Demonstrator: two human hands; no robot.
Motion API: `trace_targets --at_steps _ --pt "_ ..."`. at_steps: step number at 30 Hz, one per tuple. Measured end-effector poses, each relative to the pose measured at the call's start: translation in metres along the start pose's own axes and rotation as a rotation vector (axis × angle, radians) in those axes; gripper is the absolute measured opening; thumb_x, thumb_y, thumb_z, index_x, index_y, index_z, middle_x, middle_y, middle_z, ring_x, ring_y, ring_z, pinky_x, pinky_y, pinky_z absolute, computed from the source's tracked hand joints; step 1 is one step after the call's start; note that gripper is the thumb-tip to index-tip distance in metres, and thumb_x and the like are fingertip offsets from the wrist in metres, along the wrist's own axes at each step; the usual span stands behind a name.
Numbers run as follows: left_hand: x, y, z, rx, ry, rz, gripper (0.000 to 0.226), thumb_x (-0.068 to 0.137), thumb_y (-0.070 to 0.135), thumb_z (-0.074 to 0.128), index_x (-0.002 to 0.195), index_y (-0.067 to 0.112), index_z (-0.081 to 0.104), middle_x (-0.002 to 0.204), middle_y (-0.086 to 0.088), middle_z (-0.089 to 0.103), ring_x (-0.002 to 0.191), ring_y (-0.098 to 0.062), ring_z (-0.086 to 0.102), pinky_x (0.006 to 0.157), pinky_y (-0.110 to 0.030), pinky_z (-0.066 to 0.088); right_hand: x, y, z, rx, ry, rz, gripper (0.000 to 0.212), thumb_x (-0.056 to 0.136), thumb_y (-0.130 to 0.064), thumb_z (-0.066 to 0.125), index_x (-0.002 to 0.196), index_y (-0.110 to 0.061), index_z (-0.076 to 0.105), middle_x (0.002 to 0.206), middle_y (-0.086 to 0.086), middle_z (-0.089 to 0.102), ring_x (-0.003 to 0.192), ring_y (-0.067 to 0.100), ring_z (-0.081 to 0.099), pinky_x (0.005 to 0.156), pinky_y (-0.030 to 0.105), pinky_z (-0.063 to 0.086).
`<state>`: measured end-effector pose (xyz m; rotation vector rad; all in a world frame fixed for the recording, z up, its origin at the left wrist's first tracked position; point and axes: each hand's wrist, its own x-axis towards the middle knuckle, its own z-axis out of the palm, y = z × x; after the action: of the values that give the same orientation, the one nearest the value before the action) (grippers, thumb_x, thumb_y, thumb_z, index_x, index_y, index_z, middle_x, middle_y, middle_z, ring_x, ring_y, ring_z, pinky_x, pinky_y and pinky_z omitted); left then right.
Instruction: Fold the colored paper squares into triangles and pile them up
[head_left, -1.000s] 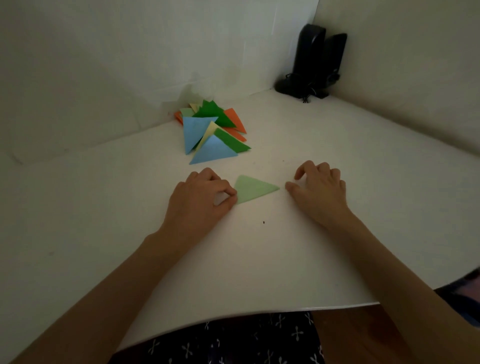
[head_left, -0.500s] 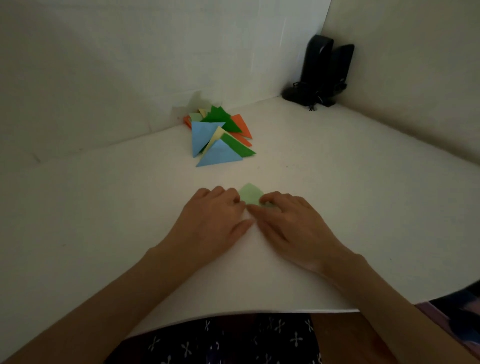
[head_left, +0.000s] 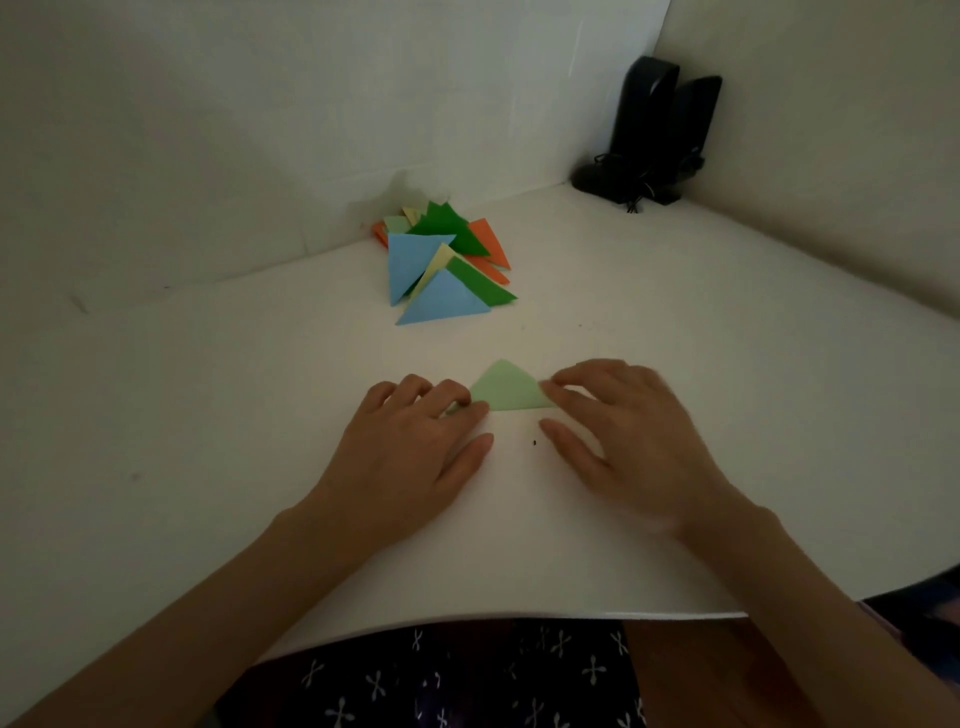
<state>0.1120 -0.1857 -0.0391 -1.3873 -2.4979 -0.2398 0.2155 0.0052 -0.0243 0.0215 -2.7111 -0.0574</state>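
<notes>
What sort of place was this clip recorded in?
Probably an indoor desk corner made into a craft booth: a white board as worktop, white panels behind it, two black speakers in the corner, a pile of folded paper triangles.

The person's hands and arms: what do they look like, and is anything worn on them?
The left forearm and the right forearm are bare to the picture's edge; no sleeve shows. The left hand and right hand carry no glove, ring, watch or bracelet. Dark cloth with small white crosses shows at the lap.
</notes>
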Motion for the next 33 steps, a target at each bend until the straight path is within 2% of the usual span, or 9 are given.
trace_targets --at_steps 3,6,10,16,19,22,24,30,33 --pt "0.001 -0.001 -0.003 0.036 -0.014 0.025 0.047 0.090 0.045 0.032 0.105 0.019 0.068 0.100 0.003 0.065 0.085 -0.023 0.060 0.077 -0.035 0.043 0.005 -0.018 0.010 0.143 -0.085 -0.030 0.042 0.093 -0.036 0.037 0.107 -0.011 0.067 0.103 0.005 0.065 0.085 0.026 0.062 0.076 0.034 0.048" --pt "-0.003 -0.007 -0.007 0.118 -0.022 0.079 0.049 0.091 0.043 0.030 0.106 0.015 0.068 0.102 0.001 0.065 0.088 -0.025 0.060 0.083 -0.038 0.034 0.004 -0.019 0.015 0.121 -0.088 -0.031 0.040 0.093 -0.035 0.036 0.104 -0.013 0.067 0.100 0.004 0.063 0.076 0.024 0.061 0.072 0.032 0.047" --pt "-0.019 -0.028 -0.017 0.173 0.016 0.108 0.045 0.091 0.037 0.033 0.099 0.014 0.070 0.097 -0.001 0.067 0.088 -0.026 0.061 0.087 -0.039 0.032 0.002 -0.019 0.016 0.099 -0.082 -0.024 0.041 0.093 -0.037 0.036 0.107 -0.013 0.067 0.102 0.002 0.063 0.077 0.022 0.060 0.075 0.031 0.039" --pt "-0.013 -0.005 -0.013 0.039 -0.027 0.021 0.048 0.089 0.041 0.034 0.104 0.011 0.067 0.105 -0.003 0.066 0.092 -0.026 0.061 0.086 -0.036 0.033 0.007 -0.018 0.014 0.146 -0.108 -0.017 0.038 0.089 -0.034 0.038 0.102 -0.014 0.068 0.096 0.002 0.063 0.075 0.023 0.060 0.072 0.032 0.045" --pt "-0.013 -0.002 -0.004 -0.033 -0.016 0.013 0.044 0.087 0.039 0.036 0.104 0.012 0.066 0.104 -0.001 0.065 0.088 -0.024 0.061 0.082 -0.034 0.032 0.018 -0.017 0.012 0.183 -0.114 -0.048 0.039 0.089 -0.032 0.037 0.105 -0.012 0.067 0.100 0.004 0.063 0.081 0.026 0.062 0.071 0.034 0.047" --pt "-0.015 -0.005 0.000 -0.096 0.029 0.001 0.043 0.085 0.035 0.039 0.108 0.013 0.066 0.106 0.000 0.065 0.090 -0.021 0.058 0.081 -0.032 0.033 0.026 -0.022 0.019 0.215 -0.159 -0.147 0.044 0.094 -0.034 0.035 0.122 -0.012 0.061 0.118 0.004 0.060 0.101 0.021 0.058 0.083 0.033 0.046" --pt "-0.015 -0.006 0.002 -0.133 0.045 0.001 0.043 0.084 0.034 0.039 0.111 0.012 0.066 0.108 0.000 0.065 0.092 -0.018 0.053 0.081 -0.030 0.033 0.029 -0.022 0.024 0.211 -0.183 -0.190 0.044 0.097 -0.034 0.032 0.126 -0.013 0.058 0.122 0.002 0.059 0.108 0.018 0.055 0.087 0.032 0.044" --pt "-0.015 -0.009 0.005 -0.194 0.016 -0.002 0.045 0.083 0.033 0.039 0.113 0.012 0.065 0.112 0.001 0.064 0.096 -0.019 0.055 0.080 -0.030 0.047 0.044 -0.010 0.028 0.163 -0.175 -0.235 0.042 0.097 -0.030 0.030 0.119 -0.014 0.062 0.118 0.001 0.061 0.103 0.017 0.057 0.085 0.029 0.040" --pt "-0.015 -0.007 0.005 -0.191 0.013 -0.015 0.045 0.083 0.033 0.039 0.112 0.013 0.065 0.112 0.002 0.064 0.098 -0.017 0.053 0.079 -0.028 0.047 0.050 0.002 0.029 0.162 -0.196 -0.185 0.043 0.096 -0.029 0.030 0.118 -0.013 0.063 0.118 0.001 0.062 0.105 0.019 0.057 0.085 0.029 0.040"
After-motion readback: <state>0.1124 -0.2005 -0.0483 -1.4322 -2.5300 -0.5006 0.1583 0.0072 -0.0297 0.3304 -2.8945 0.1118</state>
